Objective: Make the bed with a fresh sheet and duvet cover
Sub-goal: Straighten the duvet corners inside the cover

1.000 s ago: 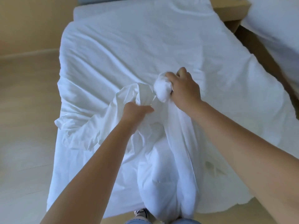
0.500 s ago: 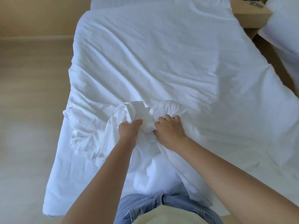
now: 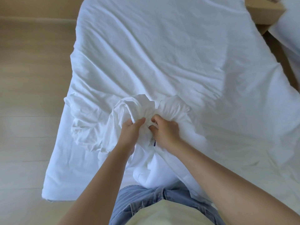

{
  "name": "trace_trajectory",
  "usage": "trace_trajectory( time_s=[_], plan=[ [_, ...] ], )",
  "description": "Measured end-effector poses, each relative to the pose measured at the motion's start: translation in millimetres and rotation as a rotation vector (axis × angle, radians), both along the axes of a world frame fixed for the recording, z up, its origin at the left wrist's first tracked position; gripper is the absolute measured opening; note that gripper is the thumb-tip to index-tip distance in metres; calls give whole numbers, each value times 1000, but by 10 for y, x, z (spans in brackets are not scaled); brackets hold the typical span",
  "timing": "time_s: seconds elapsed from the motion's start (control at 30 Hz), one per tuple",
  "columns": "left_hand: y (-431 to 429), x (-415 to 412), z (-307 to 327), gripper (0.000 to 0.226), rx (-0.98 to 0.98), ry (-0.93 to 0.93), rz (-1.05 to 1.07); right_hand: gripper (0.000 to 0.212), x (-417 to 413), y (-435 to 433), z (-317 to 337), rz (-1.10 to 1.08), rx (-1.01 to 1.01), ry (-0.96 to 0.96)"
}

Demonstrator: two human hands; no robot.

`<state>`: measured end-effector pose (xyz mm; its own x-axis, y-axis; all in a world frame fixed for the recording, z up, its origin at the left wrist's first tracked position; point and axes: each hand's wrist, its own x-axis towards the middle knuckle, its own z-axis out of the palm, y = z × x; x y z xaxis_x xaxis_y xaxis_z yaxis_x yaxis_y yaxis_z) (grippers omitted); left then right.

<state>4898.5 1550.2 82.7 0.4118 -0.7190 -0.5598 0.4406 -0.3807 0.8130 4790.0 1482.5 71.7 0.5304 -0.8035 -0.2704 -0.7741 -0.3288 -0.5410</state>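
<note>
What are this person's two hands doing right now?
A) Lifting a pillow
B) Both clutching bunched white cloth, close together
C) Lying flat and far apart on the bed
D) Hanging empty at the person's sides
B: the left hand and the right hand sit side by side, fingers curled into the bunched white cloth.

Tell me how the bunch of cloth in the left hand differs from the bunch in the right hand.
The left bunch is thin cloth with sharp creases, fanning up above the left hand; the right bunch is rounder and puffier above the right hand. The left bunch trails into loose crumpled folds on its left; the right bunch runs into the smoother bedding. Both are white and gripped with curled fingers.
</note>
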Motion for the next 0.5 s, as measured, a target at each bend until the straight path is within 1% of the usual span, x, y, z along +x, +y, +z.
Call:
trace_trajectory(
  time_s=[0.07,0.1,0.13,0.17,0.23,0.3,0.33,0.4,0.43,0.5],
  plan=[
    [51,-40,6,20,-8,-2,-13,21,-3,15,-26,25,9,55],
    [77,-63,7,20,-6,-24,-38,27,1,17,-59,25,73,78],
    [106,-81,-7,19,-3,-39,-61,30,7,27,-49,13,176,74],
    [129,-86,-16,19,-4,-40,-84,32,22,20,-64,-13,326,53],
    [177,-68,-22,22,-9,-1,-126,30,44,14,-81,-75,605,-44],
    [218,-45,-24,36,-33,41,-167,35,52,37,-76,-166,793,-146],
    [232,-40,-25,39,-38,54,-179,33,58,50,-82,-223,876,-192],
    [241,-37,-29,37,-23,71,-189,27,98,62,-77,-242,998,-276],
    [245,-29,-25,40,-15,82,-197,27,131,65,-80,-262,1016,-305],
    [249,13,-55,53,-7,121,-229,26,196,40,-90,-324,1047,-373]
  ],
)
